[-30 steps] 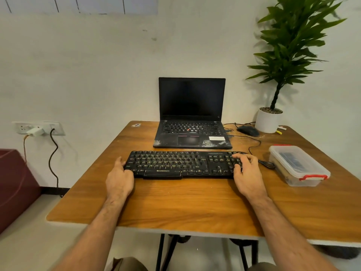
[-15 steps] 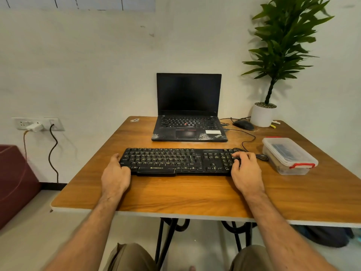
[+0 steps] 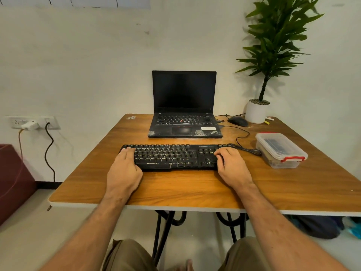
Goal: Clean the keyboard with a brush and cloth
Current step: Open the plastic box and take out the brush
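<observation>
A black wired keyboard (image 3: pixel 172 156) lies across the middle of the wooden table (image 3: pixel 185 186), just in front of a laptop. My left hand (image 3: pixel 124 173) covers its left end, fingers over the keys and thumb at the front edge. My right hand (image 3: pixel 232 167) grips its right end, fingers curled over the number pad. No brush or cloth shows in the open.
A black laptop (image 3: pixel 184 106) stands open with a dark screen behind the keyboard. A mouse (image 3: pixel 238 121) and a potted plant (image 3: pixel 256 112) sit at the back right. A lidded clear plastic box (image 3: pixel 281 151) with red clips stands right of the keyboard, whose cable (image 3: pixel 244 137) loops nearby.
The keyboard has come a little nearer to me, away from the laptop. My left hand has slid further over the keys. The view has pulled back and tilted down.
</observation>
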Demonstrator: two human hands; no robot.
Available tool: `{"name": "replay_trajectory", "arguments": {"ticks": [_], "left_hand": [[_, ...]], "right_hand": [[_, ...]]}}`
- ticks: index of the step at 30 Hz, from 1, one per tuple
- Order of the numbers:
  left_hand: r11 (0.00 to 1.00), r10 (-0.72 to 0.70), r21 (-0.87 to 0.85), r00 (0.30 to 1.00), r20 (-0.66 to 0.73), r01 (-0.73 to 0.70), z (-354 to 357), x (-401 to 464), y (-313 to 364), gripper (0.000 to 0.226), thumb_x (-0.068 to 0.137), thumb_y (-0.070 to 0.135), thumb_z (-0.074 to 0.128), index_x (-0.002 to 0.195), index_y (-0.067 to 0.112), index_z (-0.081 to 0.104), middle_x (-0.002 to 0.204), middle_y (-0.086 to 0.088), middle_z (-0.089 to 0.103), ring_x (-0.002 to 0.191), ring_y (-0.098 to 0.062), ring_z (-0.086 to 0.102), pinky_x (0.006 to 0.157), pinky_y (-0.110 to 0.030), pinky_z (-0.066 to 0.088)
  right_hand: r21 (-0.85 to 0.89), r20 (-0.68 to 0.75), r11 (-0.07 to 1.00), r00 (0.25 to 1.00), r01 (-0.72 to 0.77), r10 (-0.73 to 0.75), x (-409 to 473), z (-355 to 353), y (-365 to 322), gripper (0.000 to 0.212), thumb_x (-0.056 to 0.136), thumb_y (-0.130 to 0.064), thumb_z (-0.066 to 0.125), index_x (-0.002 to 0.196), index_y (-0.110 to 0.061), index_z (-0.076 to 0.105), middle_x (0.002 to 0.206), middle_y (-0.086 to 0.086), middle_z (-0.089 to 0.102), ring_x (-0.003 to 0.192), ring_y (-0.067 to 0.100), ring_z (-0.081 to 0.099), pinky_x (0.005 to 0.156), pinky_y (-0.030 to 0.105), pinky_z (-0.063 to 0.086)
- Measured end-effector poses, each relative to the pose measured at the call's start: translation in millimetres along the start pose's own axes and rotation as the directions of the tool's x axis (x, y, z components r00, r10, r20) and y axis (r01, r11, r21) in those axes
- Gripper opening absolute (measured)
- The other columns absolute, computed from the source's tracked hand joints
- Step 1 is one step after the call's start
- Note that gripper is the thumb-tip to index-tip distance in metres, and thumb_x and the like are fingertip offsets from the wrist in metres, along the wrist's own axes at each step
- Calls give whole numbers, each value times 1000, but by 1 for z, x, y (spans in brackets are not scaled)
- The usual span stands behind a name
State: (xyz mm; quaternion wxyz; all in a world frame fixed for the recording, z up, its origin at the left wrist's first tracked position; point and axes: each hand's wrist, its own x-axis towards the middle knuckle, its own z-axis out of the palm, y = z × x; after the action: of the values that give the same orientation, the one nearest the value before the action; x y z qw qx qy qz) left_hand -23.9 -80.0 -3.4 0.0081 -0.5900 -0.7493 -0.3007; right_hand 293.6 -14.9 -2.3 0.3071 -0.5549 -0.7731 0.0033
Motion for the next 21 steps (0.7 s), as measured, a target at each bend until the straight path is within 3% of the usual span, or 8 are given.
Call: {"name": "replay_trajectory", "arguments": {"ticks": [5, 10, 14, 17, 21], "left_hand": [[981, 193, -34, 981, 25, -192, 16, 0, 53, 57, 99, 14, 44, 155, 13, 35, 160, -6, 36, 148, -18, 32, 122, -34, 20], [942, 332, -72, 941, 68, -327, 45, 11, 119, 55, 101, 17, 41, 155, 14, 35, 160, -3, 37, 148, -14, 31, 117, -21, 10], [910, 406, -139, 906, 119, -390, 64, 18, 183, 49, 102, 20, 40, 151, 17, 43, 153, -3, 48, 141, -16, 42, 119, -32, 27], [881, 460, -217, 870, 177, -421, 83, 28, 232, 44, 103, 23, 40, 146, 20, 50, 143, -3, 57, 130, -18, 53, 113, -36, 40], [835, 518, -330, 831, 203, -439, 113, 40, 296, 42, 104, 23, 43, 146, 23, 48, 147, -1, 53, 135, -16, 48, 116, -39, 38]], "right_hand": [[-25, 42, 999, 998, -44, 45, 10, -14, 3, 30, 100, -11, 48, 125, -15, 64, 130, 5, 61, 124, 18, 46, 110, 31, 38], [-93, 16, 992, 996, -81, 83, 22, -40, 14, 37, 99, -8, 49, 132, -16, 61, 137, 3, 59, 131, 18, 41, 113, 32, 32], [-160, -69, 980, 992, -118, 108, 26, -63, 42, 35, 96, -11, 56, 129, -19, 65, 135, 1, 62, 133, 20, 40, 115, 38, 34], [-150, -165, 964, 967, -221, 196, 25, -81, 75, 35, 93, -11, 59, 127, -18, 67, 132, 3, 66, 131, 24, 41, 112, 42, 36], [-130, -248, 915, 906, -382, 343, 17, -94, 121, 35, 90, -8, 59, 123, -14, 68, 129, 9, 67, 131, 29, 44, 109, 46, 39]]}}
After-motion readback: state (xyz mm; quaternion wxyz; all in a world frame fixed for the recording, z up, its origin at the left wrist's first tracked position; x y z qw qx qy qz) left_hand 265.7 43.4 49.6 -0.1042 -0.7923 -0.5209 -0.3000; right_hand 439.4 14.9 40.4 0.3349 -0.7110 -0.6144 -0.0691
